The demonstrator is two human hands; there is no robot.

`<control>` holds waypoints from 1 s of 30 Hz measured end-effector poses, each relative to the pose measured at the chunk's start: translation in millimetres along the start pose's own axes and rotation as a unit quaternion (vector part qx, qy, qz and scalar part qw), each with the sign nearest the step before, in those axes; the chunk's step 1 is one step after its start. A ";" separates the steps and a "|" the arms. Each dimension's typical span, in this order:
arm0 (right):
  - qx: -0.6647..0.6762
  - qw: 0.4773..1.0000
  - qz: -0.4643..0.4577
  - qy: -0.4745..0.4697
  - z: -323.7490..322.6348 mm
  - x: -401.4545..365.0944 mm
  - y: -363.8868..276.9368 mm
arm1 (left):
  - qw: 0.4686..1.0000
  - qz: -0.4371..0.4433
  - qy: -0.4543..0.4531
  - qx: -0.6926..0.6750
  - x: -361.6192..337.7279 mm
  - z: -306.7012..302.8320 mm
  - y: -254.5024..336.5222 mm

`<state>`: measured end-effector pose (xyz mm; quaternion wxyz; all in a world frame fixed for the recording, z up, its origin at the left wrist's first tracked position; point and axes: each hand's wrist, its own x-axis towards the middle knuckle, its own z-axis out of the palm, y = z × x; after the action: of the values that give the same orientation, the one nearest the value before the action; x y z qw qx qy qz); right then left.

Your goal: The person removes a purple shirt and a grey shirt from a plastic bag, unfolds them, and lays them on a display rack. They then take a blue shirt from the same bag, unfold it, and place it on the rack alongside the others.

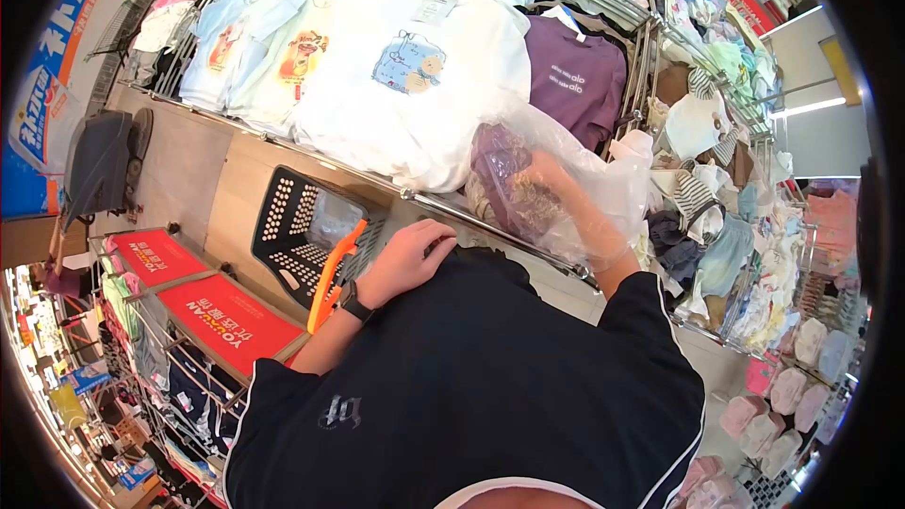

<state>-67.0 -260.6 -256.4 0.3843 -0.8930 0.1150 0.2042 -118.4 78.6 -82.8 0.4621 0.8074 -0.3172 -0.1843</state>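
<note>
My right hand (547, 174) is inside a clear plastic bag (613, 184) that reaches up over my forearm. Its fingers are bent around a bunched purple garment (500, 160), partly blurred by the plastic. My left hand (415, 250) is in front of my dark shirt, loosely curled with a gap between thumb and fingers, and nothing shows in it. Beside that forearm, near the watch, is the orange handle (337, 273) of a black shopping basket (292, 217). A clear plastic package (335, 221) lies in the basket.
White T-shirts (415, 85) and a purple T-shirt (577, 80) lie spread on a metal-railed display (405, 193) ahead of me. Piled small clothes (698, 198) fill the rack at right. Red signs (222, 320) top a rack at left, near a dark grey cart (99, 165).
</note>
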 end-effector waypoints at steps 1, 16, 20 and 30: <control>0.028 0.999 0.011 -0.012 -3.3 -4.0 -8.3 | 1.000 0.006 0.000 -0.001 2.4 -7.0 -5.1; -0.079 0.996 -0.037 0.013 9.8 -35.8 -84.6 | 0.980 -0.066 0.002 -0.189 26.6 -68.5 -71.4; -0.120 0.981 0.111 -0.106 14.6 -35.4 -110.4 | 0.971 -0.071 0.012 -0.230 41.0 -72.0 -72.3; 0.282 0.957 -0.060 0.018 -70.4 -74.0 -199.7 | 0.954 -0.099 0.172 -0.224 111.4 -53.0 -135.3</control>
<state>-41.0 -173.2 -51.5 0.6302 -0.7570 0.1206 0.1238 40.5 86.3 -173.3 0.6582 0.7298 -0.1022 -0.1541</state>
